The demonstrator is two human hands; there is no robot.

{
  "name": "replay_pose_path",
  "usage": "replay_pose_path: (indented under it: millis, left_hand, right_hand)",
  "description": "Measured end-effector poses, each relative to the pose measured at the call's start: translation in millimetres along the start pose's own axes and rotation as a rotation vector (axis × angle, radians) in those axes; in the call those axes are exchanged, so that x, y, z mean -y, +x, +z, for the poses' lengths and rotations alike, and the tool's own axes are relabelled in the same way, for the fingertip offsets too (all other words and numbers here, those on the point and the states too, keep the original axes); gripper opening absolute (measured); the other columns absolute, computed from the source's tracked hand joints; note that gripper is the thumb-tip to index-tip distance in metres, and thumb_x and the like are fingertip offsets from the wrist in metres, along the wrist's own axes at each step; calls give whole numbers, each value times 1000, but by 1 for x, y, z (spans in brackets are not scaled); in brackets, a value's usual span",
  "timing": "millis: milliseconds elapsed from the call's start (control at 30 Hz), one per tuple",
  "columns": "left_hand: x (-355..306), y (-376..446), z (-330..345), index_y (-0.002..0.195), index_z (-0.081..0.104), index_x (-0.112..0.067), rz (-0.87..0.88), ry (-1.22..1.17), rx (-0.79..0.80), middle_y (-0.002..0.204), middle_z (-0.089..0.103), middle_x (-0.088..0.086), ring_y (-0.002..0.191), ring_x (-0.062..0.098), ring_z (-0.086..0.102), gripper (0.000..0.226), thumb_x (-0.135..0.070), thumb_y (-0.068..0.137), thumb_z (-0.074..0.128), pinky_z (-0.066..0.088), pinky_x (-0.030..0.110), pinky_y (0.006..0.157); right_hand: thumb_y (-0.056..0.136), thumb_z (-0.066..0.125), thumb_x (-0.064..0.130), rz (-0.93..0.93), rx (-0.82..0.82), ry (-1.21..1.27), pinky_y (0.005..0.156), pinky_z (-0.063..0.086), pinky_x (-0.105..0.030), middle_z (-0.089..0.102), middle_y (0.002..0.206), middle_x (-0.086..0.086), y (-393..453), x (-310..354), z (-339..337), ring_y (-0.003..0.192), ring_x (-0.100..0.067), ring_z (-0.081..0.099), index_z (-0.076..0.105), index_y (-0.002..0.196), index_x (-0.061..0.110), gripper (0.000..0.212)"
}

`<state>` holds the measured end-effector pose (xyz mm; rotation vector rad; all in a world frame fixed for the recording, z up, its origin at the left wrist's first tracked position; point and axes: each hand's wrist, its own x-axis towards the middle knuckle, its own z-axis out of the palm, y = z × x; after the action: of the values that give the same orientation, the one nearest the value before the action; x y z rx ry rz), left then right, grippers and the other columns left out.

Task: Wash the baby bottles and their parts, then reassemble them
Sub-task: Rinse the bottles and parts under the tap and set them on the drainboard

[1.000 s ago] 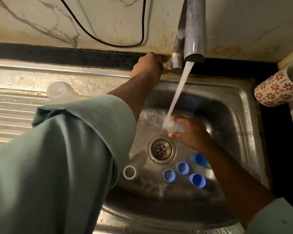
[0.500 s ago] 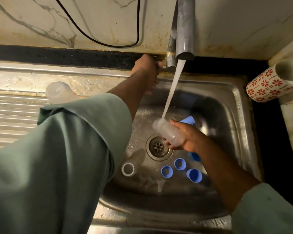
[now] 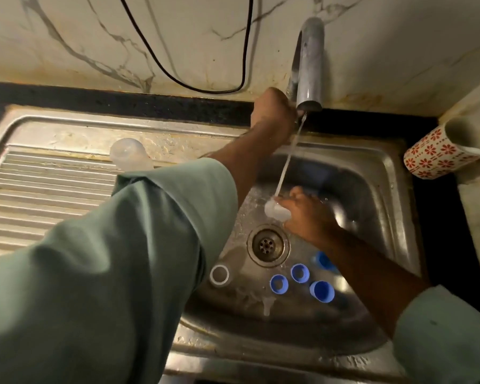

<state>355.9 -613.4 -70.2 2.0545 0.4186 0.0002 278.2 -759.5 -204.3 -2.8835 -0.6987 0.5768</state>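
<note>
My right hand [image 3: 311,217] holds a clear baby bottle [image 3: 276,212] in the steel sink [image 3: 383,173], under a thin stream from the tap [image 3: 309,65]. My left hand [image 3: 273,112] grips the tap handle behind the spout; the handle itself is hidden. On the sink floor near the drain [image 3: 268,244] lie blue rings and caps [image 3: 299,273], [image 3: 279,284], [image 3: 322,291], one more blue part [image 3: 323,260] half under my right forearm, a white ring [image 3: 219,275] and a clear teat [image 3: 266,304]. A second clear bottle [image 3: 129,153] lies on the drainboard.
A ribbed steel drainboard [image 3: 39,195] stretches to the left of the basin. A red-flowered mug [image 3: 441,153] lies tipped on the black counter at the right. A black cable [image 3: 205,88] hangs along the marble wall behind the sink.
The water stream has thinned from a thick flow to a narrow trickle. My right hand has shifted the bottle a little under the stream. My left hand stays at the tap.
</note>
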Motion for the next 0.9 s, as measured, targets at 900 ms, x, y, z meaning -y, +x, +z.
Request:
replay_pose_path:
  millis: [900]
  left_hand:
    - [243, -139, -204, 153, 36, -19, 174, 918, 259, 160, 34, 4, 145, 24, 34, 57, -17, 98, 53, 37, 36, 110]
  right_hand:
    - [81, 69, 48, 334, -95, 58, 86, 47, -34, 63, 122, -9, -40, 159, -74, 110, -30, 60, 62, 120, 21, 48]
